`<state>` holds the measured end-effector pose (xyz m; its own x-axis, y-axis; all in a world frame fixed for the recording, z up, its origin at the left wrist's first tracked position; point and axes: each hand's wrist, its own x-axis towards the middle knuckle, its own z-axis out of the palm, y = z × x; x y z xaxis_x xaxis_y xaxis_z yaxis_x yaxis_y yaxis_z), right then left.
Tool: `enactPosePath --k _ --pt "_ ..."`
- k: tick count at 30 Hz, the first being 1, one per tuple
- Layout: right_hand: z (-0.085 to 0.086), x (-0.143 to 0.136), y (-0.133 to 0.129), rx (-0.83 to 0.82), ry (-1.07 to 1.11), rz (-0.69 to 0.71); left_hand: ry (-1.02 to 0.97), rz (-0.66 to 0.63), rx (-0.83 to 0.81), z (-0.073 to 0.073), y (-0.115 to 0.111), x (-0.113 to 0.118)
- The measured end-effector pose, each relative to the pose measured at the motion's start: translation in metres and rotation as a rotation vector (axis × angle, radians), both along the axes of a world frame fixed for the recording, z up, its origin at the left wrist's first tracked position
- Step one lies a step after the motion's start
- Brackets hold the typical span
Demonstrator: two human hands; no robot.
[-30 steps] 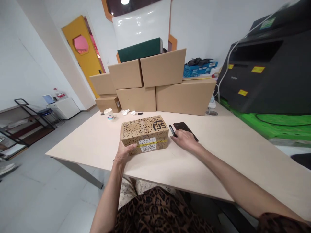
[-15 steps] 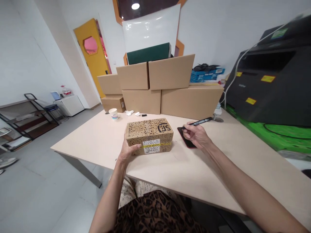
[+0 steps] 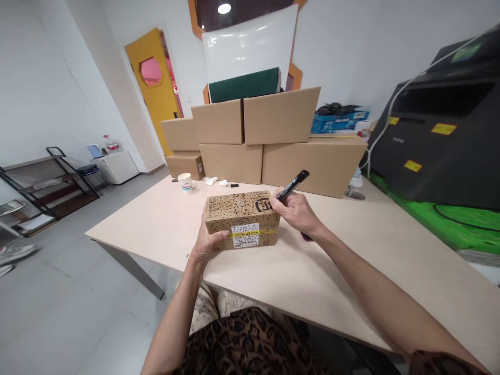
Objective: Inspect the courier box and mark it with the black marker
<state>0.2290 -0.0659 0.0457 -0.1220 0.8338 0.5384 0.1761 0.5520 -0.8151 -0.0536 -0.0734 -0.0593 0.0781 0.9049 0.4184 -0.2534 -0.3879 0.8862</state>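
A small cardboard box (image 3: pixel 222 211) with black speckle marks, printed lettering and a white label rests on the table (image 3: pixel 148 219). My left hand (image 3: pixel 209 238) grips its left end, thumb along the front face. Pinched in my right hand (image 3: pixel 295 209) is a black marker (image 3: pixel 294 185), its cap end pointing up and right. That hand is at the box's top right corner; its fingers hide the marker's tip, so I cannot tell if it touches the cardboard. Beneath the right wrist a phone (image 3: pixel 307 237) with a red edge is mostly covered.
Stacked plain cardboard boxes (image 3: pixel 234 164) line the table's back, a green binder (image 3: pixel 246 86) on top. A paper cup (image 3: pixel 185 182), crumpled tissues (image 3: pixel 211 181) and a small black piece (image 3: pixel 234 185) lie before them. A large black printer (image 3: pixel 433 120) stands right.
My right hand has moved left with the marker, from above the phone to the box's right corner. The marker now points more steeply upward. My left hand keeps its hold.
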Motion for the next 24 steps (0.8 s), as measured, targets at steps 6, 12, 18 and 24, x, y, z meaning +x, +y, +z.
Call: enactPosePath --k 6,12,18,24 --pt "-0.018 -0.003 0.008 -0.178 0.326 0.093 -0.045 -0.002 -0.05 -0.002 0.0 0.001" --pt "-0.015 0.003 0.006 -0.064 0.178 0.12 -0.044 0.0 -0.031 -0.002 0.001 0.0" --pt "-0.019 0.004 0.01 -0.19 0.303 0.194 -0.034 0.01 -0.022 0.0 0.0 0.0" --pt "-0.017 0.007 0.008 -0.079 0.163 0.175 -0.028 0.015 -0.025 -0.001 -0.001 0.001"
